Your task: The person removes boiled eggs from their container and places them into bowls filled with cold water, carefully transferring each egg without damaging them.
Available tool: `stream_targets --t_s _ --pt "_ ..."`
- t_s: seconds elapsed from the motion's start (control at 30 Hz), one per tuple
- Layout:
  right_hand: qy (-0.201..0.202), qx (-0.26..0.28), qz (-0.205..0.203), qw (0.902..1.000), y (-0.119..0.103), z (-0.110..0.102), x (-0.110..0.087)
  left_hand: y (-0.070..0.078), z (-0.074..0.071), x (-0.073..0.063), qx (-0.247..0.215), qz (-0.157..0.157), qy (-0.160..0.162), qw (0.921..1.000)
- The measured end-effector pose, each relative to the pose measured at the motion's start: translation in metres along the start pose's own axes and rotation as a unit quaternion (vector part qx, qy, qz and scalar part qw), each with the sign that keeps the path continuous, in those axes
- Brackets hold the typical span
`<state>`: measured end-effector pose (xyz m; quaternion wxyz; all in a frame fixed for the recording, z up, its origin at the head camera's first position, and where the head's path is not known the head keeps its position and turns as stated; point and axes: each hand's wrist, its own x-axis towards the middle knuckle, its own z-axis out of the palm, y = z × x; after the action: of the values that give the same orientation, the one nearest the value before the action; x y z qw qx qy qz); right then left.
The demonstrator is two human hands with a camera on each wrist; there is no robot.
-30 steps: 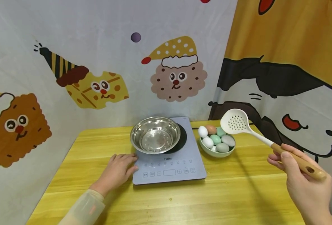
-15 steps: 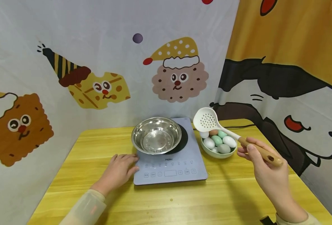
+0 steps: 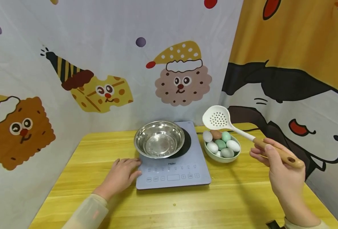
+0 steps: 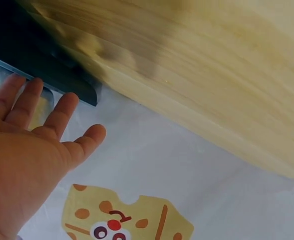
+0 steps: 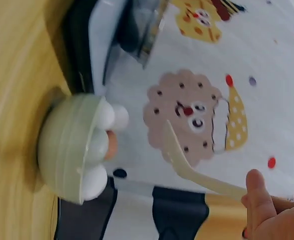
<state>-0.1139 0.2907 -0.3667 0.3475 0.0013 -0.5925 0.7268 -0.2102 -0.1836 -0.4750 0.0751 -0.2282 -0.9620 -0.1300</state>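
Note:
My right hand (image 3: 286,171) grips the wooden handle of a white skimmer (image 3: 217,118) with a perforated head. The skimmer is held up in the air, its head above and behind a pale green bowl (image 3: 214,156) heaped with eggs (image 3: 221,144) in white, green, grey and brown. In the right wrist view the skimmer (image 5: 179,160) shows edge-on, apart from the bowl (image 5: 61,150). My left hand (image 3: 120,176) rests with fingertips at the left edge of a grey-blue induction cooker (image 3: 173,184). Its fingers (image 4: 61,115) are spread and hold nothing. A steel basin (image 3: 159,140) stands on the cooker.
The wooden table (image 3: 174,210) meets a patterned cloth backdrop (image 3: 106,63) at the back and sides. A black cord (image 3: 246,130) runs behind the bowl. The basin sits left of centre on the cooker's black ring (image 3: 186,143).
My right hand has carried the skimmer leftward from the right side to near the egg bowl, then slightly up and back to the right. The left hand has stayed at the cooker.

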Motion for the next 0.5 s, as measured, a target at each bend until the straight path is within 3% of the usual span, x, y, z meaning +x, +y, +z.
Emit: stream_targets --t_s 0.1,0.27,0.4,0.5 --pt "0.072 0.069 0.024 0.9947 0.0 -0.011 0.017 -0.001 0.002 -0.004 -0.005 -0.004 -0.003 1.0" --pt "0.165 0.124 0.116 0.9717 0.018 -0.049 0.047 -0.009 0.0 -0.016 -0.01 -0.006 0.016 0.9998" --pt "0.189 0.128 0.188 0.9552 0.044 -0.081 0.063 -0.024 -0.008 -0.031 -0.004 -0.01 0.043 0.999" --pt "0.199 0.125 0.237 0.9425 0.06 -0.1 0.069 -0.04 -0.015 -0.045 -0.003 -0.029 0.047 0.9985"
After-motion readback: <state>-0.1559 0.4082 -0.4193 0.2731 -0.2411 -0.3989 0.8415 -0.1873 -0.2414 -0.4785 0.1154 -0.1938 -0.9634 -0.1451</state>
